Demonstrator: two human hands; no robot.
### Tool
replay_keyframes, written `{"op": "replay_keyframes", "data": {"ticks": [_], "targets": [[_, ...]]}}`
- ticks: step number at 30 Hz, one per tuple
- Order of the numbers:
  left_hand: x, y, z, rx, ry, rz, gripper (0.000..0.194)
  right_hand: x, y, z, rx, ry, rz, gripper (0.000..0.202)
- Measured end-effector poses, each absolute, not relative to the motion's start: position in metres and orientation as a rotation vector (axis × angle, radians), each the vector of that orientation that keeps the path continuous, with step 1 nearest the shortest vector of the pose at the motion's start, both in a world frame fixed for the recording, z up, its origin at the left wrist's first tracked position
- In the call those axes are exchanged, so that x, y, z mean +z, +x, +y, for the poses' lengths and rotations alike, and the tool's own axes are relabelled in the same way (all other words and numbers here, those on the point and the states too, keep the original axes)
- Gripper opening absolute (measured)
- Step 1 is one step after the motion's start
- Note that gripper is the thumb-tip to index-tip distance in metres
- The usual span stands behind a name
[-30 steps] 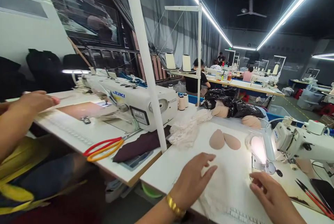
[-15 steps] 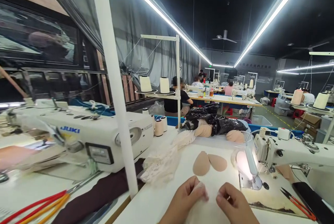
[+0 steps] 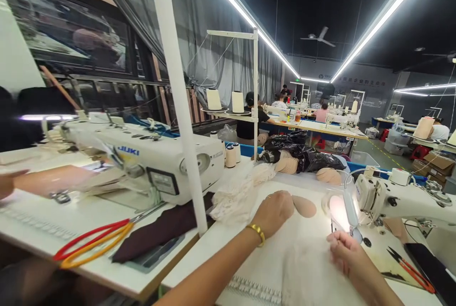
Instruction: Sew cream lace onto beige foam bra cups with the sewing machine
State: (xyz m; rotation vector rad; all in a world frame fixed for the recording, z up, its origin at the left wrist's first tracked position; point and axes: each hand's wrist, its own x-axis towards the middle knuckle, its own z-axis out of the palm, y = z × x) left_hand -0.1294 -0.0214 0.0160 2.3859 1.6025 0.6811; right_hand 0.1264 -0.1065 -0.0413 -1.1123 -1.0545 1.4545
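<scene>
My left hand (image 3: 276, 211), with a yellow bangle at the wrist, reaches forward over the white table. Its fingers curl downward and their tips are hidden; the left one of two beige teardrop pads is covered by this hand. Just right of the fingers, the other beige pad (image 3: 305, 206) lies flat. My right hand (image 3: 346, 250) is closed in a pinch on a sheer pale fabric (image 3: 308, 268), which spreads blurred across the table toward me. Beyond that hand, a lit sewing machine (image 3: 409, 201) stands with its lamp over the needle area.
Cream lace (image 3: 233, 201) lies left of my left hand. Orange-handled snips (image 3: 413, 272) and a black phone (image 3: 432, 270) are at right. A white pole (image 3: 178, 97) stands by the neighbouring JUKI machine (image 3: 142, 149). Red and orange scissors (image 3: 96, 242) lie there; a co-worker's arm (image 3: 53, 180) reaches in.
My left hand has left the fabric and moved forward over the left pad. My right hand has shifted right with the fabric. The view has turned left.
</scene>
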Motion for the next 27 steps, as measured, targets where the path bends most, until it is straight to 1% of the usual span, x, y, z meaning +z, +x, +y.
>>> {"op": "replay_keyframes", "data": {"ticks": [2,4,5,7,10,14,18,20,22,27], "targets": [[0.009,-0.128,-0.01,0.586,2.407,1.632,0.03,-0.046,0.127,-0.106,1.446,-1.151,-1.088,0.047],[0.001,-0.123,-0.003,0.502,2.46,1.644,0.019,-0.049,0.127,-0.105,1.444,-1.179,-1.137,0.046],[-0.002,-0.12,-0.001,0.477,2.489,1.643,0.017,-0.05,0.127,-0.104,1.447,-1.18,-1.152,0.047],[-0.004,-0.116,0.001,0.46,2.538,1.634,0.02,-0.053,0.127,-0.102,1.453,-1.16,-1.177,0.048],[0.003,-0.116,0.003,0.534,2.562,1.642,0.021,-0.058,0.126,-0.098,1.434,-1.117,-1.206,0.052],[0.026,-0.121,-0.005,0.842,2.486,1.71,0.023,-0.063,0.124,-0.093,1.392,-1.118,-1.244,0.057],[0.048,-0.123,-0.033,1.056,2.26,1.673,0.013,-0.053,0.124,-0.097,1.386,-1.15,-1.253,0.05],[0.054,-0.12,-0.051,1.059,2.11,1.545,0.009,-0.045,0.125,-0.102,1.396,-1.166,-1.219,0.045],[0.056,-0.116,-0.068,1.003,2.0,1.435,0.008,-0.039,0.127,-0.106,1.413,-1.17,-1.183,0.045],[0.044,-0.099,-0.087,0.854,1.995,1.37,0.011,-0.035,0.131,-0.109,1.435,-1.135,-1.139,0.057]]}}
